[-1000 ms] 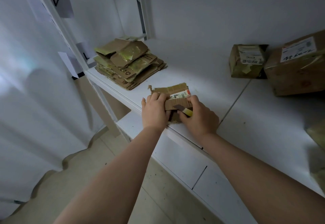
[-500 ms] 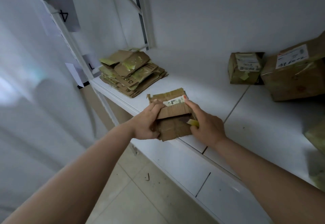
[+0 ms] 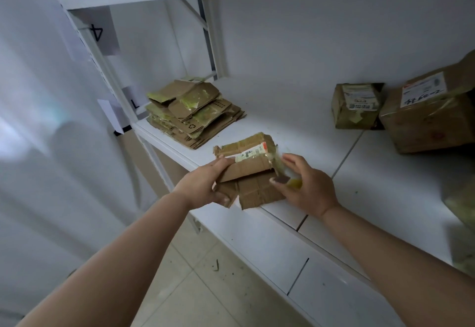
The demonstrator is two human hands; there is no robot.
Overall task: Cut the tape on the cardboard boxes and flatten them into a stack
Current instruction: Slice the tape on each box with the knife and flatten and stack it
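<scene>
Flattened box: a small, partly flattened cardboard box point(image 3: 248, 172) sits at the middle of the view, over the front edge of the white shelf point(image 3: 295, 110); a white label with a red corner crosses its upper flap, and yellowish tape clings to its 3 o'clock edge.
Left hand: the left hand point(image 3: 203, 185) grips the box's 9 o'clock edge, fingers curled over the top, thumb beneath.
Right hand: the right hand point(image 3: 307, 185) is at the box's 3 o'clock side, fingers spread toward the taped edge; a small cutter point(image 3: 289, 180) with a dark blade and yellow body is held against the palm by the thumb.
Stack: a stack of flattened boxes point(image 3: 194, 113) lies on the shelf at 11 o'clock from the held box, well apart, near the shelf's upright post.
Uncut boxes: a small taped box point(image 3: 356, 107) stands at 2 o'clock near the back wall; a bigger taped box point(image 3: 431, 113) with a handwritten label is just beside it, further toward 3 o'clock.
Floor: pale tiles point(image 3: 195, 288) show at 6 o'clock below the shelf.
</scene>
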